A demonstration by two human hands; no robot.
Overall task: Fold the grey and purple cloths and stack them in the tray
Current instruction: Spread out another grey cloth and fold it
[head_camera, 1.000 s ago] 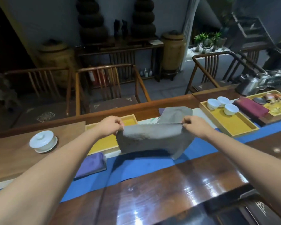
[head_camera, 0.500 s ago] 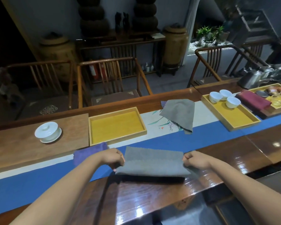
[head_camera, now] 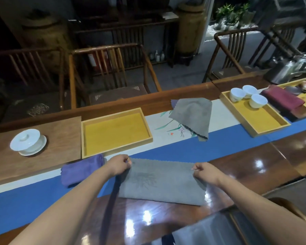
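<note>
The left hand [head_camera: 119, 165] pinches the far left corner of a folded grey cloth [head_camera: 162, 181], fingers curled onto its edge; the right hand [head_camera: 204, 174] pinches the far right corner in the same way, so the two hands are well apart, one at each end of the cloth's far edge; the cloth lies flat between them, doubled over, its near fold on the glossy wooden table [head_camera: 245, 168] and its far edge on the blue runner [head_camera: 25, 202]; just left of the left hand a folded purple cloth [head_camera: 81, 169] rests on the runner, touching the near rim of an empty yellow-lined tray [head_camera: 116, 132] that sits beyond the left hand; farther left of that tray stands a white lidded cup [head_camera: 27, 141] on a saucer; beyond the right hand a second grey cloth [head_camera: 193, 114] lies loose and unfolded over a purple one whose edge just shows; farther right, another tray [head_camera: 270, 129] holds three white cups [head_camera: 247, 96].
</note>
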